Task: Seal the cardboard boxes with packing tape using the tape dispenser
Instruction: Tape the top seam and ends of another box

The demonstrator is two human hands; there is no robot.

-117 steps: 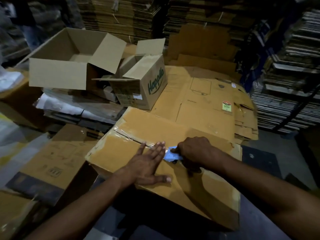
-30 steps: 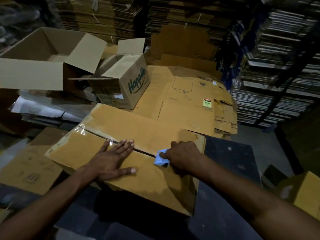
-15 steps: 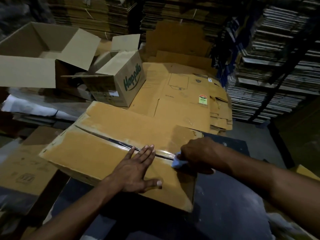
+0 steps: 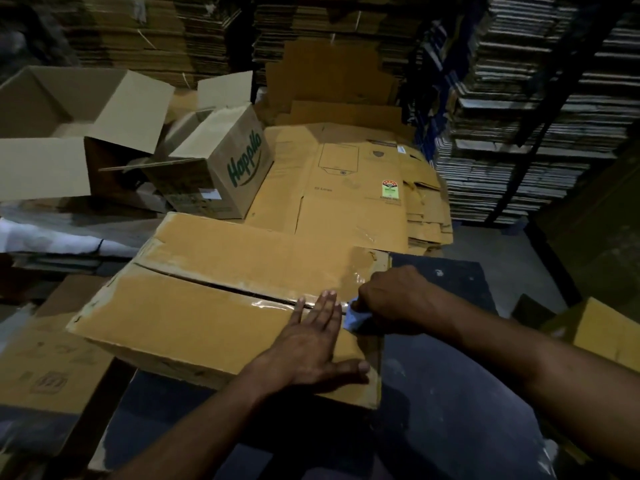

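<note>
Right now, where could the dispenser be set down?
Bare: the box top left of the left hand, and the dark table beyond the right hand. Crowded: the seam's right end, between both hands.

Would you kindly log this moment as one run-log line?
left hand: flat on box | right hand: grips blue dispenser at seam's right end | tape: partly laid

box: matt tan cardboard | tape: glossy clear film | dispenser: pale-blue plastic
</note>
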